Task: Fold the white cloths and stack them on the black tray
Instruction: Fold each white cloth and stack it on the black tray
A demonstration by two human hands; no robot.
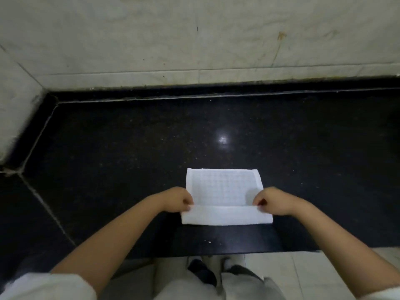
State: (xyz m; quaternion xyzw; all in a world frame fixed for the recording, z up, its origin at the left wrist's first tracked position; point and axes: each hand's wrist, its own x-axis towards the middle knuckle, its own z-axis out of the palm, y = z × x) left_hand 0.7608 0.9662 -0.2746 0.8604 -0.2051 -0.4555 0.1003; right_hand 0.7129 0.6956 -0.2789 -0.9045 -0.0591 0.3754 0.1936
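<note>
The white cloth [225, 191] lies near me on the black desk [129, 148]. My left hand [178, 200] and right hand [271, 201] pinch its near edge; I carry both corners evenly to the far edge.

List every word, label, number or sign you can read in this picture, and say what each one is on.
None: no readable text shows anywhere in the head view.
White cloth: only a faint woven grid, no print or label.
Black counter: speckles and a light glare, no writing.
Wall tiles: stains and marks only, no letters.
Left hand and right hand pinch the cloth's folded edge; nothing written there.
</note>
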